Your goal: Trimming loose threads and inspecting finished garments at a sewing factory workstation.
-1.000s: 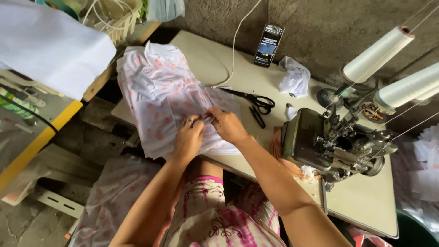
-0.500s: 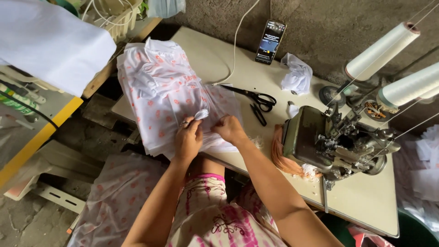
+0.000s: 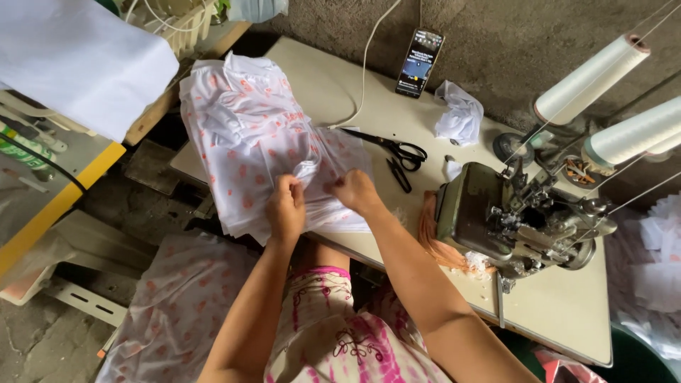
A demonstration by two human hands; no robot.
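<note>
Both hands work one small fold of cloth: the left hand (image 3: 285,209) has its fingers curled shut on a white tab of the printed fabric pile (image 3: 262,152), and the right hand (image 3: 353,191) has its fingers pinched on the same bunched edge, just beside the left. That pile, white with pink-orange marks, lies on the near left end of the pale worktop (image 3: 560,312) and hangs over its front edge. Black scissors (image 3: 397,150) lie just right of the pile. Farther back a phone (image 3: 420,62) with a lit screen leans near the wall, beside a crumpled white scrap (image 3: 461,117). A grey sewing machine (image 3: 507,216) stands at the right, with two white thread cones (image 3: 592,79) tilted above it.
</note>
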